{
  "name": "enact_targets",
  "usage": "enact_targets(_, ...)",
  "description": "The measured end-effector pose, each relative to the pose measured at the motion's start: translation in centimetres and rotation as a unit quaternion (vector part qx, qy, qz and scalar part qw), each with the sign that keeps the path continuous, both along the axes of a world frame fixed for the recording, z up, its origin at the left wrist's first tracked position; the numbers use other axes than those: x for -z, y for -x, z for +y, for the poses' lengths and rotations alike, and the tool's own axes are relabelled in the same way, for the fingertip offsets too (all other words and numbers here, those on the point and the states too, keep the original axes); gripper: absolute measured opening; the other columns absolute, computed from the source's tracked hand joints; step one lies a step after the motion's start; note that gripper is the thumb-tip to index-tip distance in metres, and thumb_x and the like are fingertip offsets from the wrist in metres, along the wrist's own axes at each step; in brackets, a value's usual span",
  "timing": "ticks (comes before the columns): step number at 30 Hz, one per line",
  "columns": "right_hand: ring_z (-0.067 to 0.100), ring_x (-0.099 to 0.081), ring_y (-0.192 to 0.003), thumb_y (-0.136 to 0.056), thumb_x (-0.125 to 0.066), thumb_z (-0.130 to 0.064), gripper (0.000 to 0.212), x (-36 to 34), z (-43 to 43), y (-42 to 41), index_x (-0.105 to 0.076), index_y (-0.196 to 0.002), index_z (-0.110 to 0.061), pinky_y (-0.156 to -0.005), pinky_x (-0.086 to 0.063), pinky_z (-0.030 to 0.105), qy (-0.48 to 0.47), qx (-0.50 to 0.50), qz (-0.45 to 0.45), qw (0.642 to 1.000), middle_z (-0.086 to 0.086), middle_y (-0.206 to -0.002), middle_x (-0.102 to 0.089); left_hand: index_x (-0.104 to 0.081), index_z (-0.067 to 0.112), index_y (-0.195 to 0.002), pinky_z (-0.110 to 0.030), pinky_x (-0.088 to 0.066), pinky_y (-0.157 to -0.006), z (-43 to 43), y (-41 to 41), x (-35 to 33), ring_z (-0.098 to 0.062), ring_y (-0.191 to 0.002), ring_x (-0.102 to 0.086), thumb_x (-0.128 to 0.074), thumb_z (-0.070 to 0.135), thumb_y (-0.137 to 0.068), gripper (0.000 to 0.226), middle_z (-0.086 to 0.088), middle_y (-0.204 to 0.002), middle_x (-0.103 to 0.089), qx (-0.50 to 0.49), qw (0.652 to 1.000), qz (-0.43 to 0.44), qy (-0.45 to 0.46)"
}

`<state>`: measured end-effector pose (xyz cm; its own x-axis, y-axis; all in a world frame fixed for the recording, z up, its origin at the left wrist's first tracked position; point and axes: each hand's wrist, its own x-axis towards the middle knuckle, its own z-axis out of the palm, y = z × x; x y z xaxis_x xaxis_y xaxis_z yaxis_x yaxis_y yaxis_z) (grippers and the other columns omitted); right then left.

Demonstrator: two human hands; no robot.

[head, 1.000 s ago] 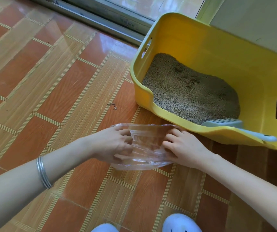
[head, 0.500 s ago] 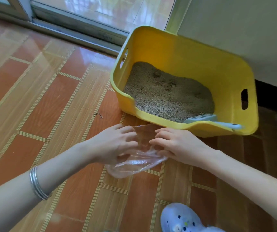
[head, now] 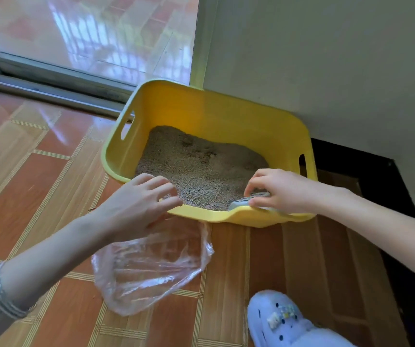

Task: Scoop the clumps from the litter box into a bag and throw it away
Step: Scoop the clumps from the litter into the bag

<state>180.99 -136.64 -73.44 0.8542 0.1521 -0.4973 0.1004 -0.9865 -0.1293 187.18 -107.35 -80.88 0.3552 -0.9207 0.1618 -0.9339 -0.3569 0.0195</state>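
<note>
A yellow litter box (head: 209,113) stands on the tiled floor against the wall, filled with grey-brown litter (head: 201,166) with darker clumps near its middle. A pale grey scoop (head: 239,202) rests on the box's front rim at the right. My right hand (head: 281,190) is closed around it, fingers over the slotted head. My left hand (head: 138,204) hovers with fingers spread at the front rim's left part. Just below it a clear plastic bag (head: 151,266) lies crumpled on the floor; whether my thumb touches the bag's edge is hidden.
A sliding glass door and its metal track (head: 51,88) run along the back left. A pale wall (head: 326,71) rises behind the box, with a dark strip (head: 376,186) at its foot. My lavender clog (head: 284,321) is at the bottom right.
Both hands have left the bag, which now lies on the floor. My right hand moved to the scoop and closed on it. My left hand rose to the box's rim.
</note>
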Motion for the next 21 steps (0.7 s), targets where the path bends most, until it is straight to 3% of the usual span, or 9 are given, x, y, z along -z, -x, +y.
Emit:
enact_targets(3,0.014,-0.051,-0.096,-0.089,-0.054,-0.040,0.023,1.2,-0.8,-0.9,-0.057,-0.111,-0.033,-0.081,-0.049,0.036,0.033,0.014,0.062,0.997,-0.004,-0.110,-0.051,-0.067,0.020,-0.098,-0.036,-0.051,-0.071,0.8,-0.7,0.1,-0.024,-0.085,-0.063,-0.027,0.047,-0.097,0.048,0.000,-0.091,-0.065,-0.020,1.000,0.004,0.008)
enact_targets(8,0.016,-0.053,-0.093,-0.085,-0.060,-0.030,0.031,2.9,-1.4,-1.8,-0.056,-0.115,-0.028,-0.076,-0.051,0.033,0.044,0.017,0.104,0.994,-0.001,-0.105,-0.051,-0.068,0.019,-0.094,-0.034,-0.049,-0.063,2.3,-2.3,0.3,-0.025,-0.080,-0.064,-0.040,0.037,-0.087,0.035,0.001,-0.085,-0.066,-0.081,0.996,-0.006,-0.031)
enact_targets(13,0.018,-0.051,-0.091,-0.080,-0.066,-0.023,0.033,3.9,-2.3,-2.4,-0.056,-0.111,-0.025,-0.070,-0.047,0.031,0.058,-0.012,0.091,0.994,-0.002,-0.099,-0.045,-0.068,0.019,-0.091,-0.036,-0.049,-0.058,1.7,-2.6,0.3,-0.025,-0.075,-0.063,-0.039,0.039,-0.087,0.036,0.001,-0.081,-0.065,-0.111,0.993,0.002,-0.043)
enact_targets(16,0.018,-0.048,-0.078,-0.082,-0.058,-0.006,0.029,4.4,-2.9,-2.6,-0.053,-0.106,-0.020,-0.054,-0.039,0.027,0.096,-0.023,0.052,0.994,0.000,-0.098,-0.046,-0.069,0.018,-0.089,-0.034,-0.049,-0.055,1.6,-2.6,0.1,-0.024,-0.072,-0.064,-0.039,0.038,-0.087,0.036,0.001,-0.080,-0.066,-0.115,0.993,0.010,-0.034)
enact_targets(19,0.022,-0.045,-0.069,-0.084,-0.049,-0.003,0.018,4.5,-3.3,-3.3,-0.043,-0.096,-0.015,-0.045,-0.027,0.029,0.165,-0.065,-0.011,0.984,0.001,-0.080,-0.038,-0.069,0.018,-0.087,-0.031,-0.049,-0.054,1.6,-2.7,0.0,-0.023,-0.069,-0.064,-0.040,0.037,-0.086,0.035,0.002,-0.077,-0.065,-0.112,0.993,0.009,-0.037)
enact_targets(21,0.023,-0.044,-0.067,-0.085,-0.049,-0.006,0.016,4.4,-3.6,-4.3,-0.037,-0.088,-0.017,-0.048,-0.029,0.032,0.187,-0.097,-0.030,0.977,-0.001,-0.071,-0.033,-0.069,0.019,-0.086,-0.030,-0.049,-0.054,1.6,-2.7,0.0,-0.023,-0.069,-0.063,-0.040,0.037,-0.086,0.033,0.003,-0.076,-0.064,-0.110,0.993,0.006,-0.046)
